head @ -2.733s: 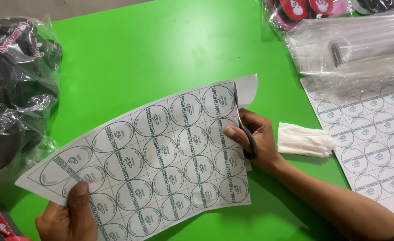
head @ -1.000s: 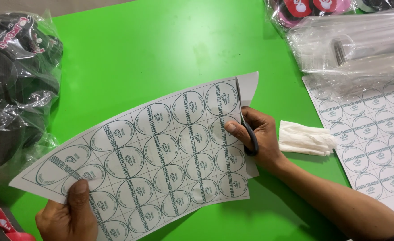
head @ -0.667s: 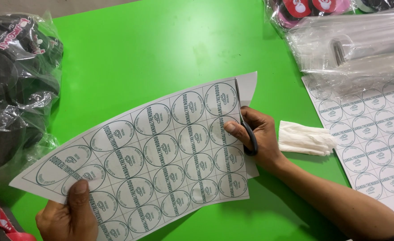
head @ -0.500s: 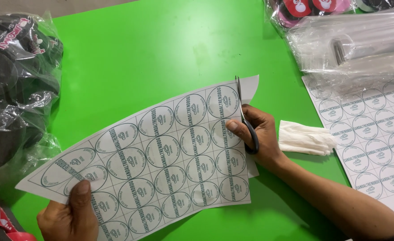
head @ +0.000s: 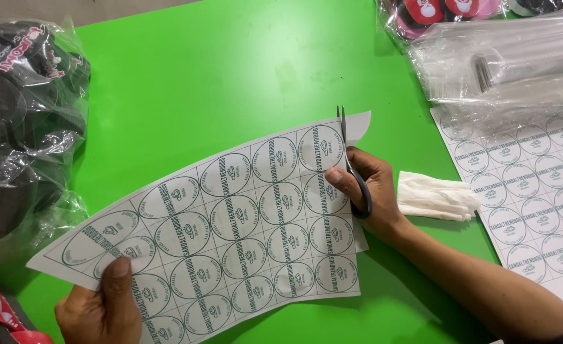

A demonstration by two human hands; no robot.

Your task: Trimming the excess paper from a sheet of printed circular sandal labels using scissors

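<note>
Over a bright green table (head: 230, 76), a person is holding a printed sheet of round labels (head: 230, 229) slightly raised and curved above the surface. Their left hand (head: 103, 306) is pinching the sheet's near left corner, thumb lying on top of the paper. Their right hand (head: 371, 191) is gripping a pair of black-handled scissors (head: 351, 172), fingers threaded through the loops, with the blades pointing away from the person and running along the sheet's right margin, where a narrow strip of blank paper is showing beyond the blades. Just to the right of that hand, a crumpled white cloth (head: 438, 196) is lying on the table. Farther right, a second sheet of round labels (head: 530, 197) is lying flat, its top edge tucked under a stack of clear plastic bags (head: 504, 64). At the left edge, dark goods wrapped in clear plastic (head: 20, 127) are sitting in a heap, well apart from the scissors.
</note>
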